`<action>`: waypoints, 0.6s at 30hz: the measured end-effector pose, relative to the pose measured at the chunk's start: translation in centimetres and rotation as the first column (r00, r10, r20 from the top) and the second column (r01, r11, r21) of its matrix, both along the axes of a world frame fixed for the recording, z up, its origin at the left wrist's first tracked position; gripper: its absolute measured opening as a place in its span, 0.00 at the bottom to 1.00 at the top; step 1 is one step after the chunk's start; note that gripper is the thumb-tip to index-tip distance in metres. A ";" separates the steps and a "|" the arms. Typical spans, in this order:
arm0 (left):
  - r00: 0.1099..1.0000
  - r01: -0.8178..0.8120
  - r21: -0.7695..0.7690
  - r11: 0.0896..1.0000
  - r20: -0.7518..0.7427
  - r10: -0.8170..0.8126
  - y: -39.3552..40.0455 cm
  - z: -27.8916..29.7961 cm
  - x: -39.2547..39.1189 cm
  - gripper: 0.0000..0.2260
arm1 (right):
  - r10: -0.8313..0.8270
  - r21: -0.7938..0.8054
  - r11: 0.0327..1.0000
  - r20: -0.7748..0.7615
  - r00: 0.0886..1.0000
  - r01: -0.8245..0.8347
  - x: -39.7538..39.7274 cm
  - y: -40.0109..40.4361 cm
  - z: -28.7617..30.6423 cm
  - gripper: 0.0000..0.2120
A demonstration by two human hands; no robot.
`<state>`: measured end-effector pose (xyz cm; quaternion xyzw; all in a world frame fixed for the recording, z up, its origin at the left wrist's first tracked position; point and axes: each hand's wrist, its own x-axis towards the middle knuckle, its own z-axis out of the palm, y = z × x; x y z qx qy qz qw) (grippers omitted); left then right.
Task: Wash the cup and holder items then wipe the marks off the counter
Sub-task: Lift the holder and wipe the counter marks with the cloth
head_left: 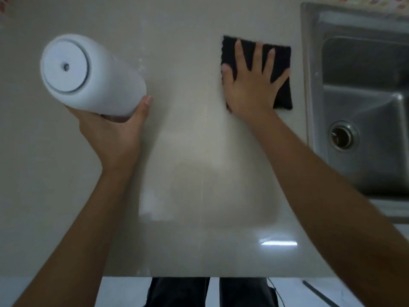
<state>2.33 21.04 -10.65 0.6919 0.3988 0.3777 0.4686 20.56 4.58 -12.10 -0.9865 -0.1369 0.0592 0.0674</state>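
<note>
Left hand (115,129) gripping white holder (93,76), tilted above bench (188,162). Right hand (252,85) spread flat, pressing black cloth (281,63) beside sink (363,96).

Counted on one counter (188,151): one white holder (93,74) at nine o'clock, one black cloth (281,69) at one o'clock, one sink (365,96) at three o'clock.

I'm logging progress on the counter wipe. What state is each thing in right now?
white holder: lifted off the counter, tilted, its base facing the camera
left hand: grips the white holder from below
black cloth: flat on the counter beside the sink
right hand: fingers spread, pressing the black cloth
counter: glossy, faint pale smears showing
sink: no water seen, drain uncovered
</note>
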 end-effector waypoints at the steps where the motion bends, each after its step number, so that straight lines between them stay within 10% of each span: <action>1: 1.000 -0.009 -0.002 1.000 -0.002 0.009 0.1 0.1 0.0 0.43 | 0.018 0.002 1.000 0.034 0.999 -0.018 -2.9 -0.5 0.1 0.29; 8: 0.996 0.055 0.034 0.998 -0.067 -0.052 -0.4 0.8 -0.3 0.40 | 0.258 -0.025 0.966 -0.041 0.965 -0.259 -23.2 -4.6 1.6 0.31; 18: 0.991 0.031 0.018 0.999 -0.129 -0.028 -0.1 0.5 -0.2 0.42 | 0.137 -0.018 0.990 -0.083 0.987 -0.139 3.3 9.5 0.6 0.31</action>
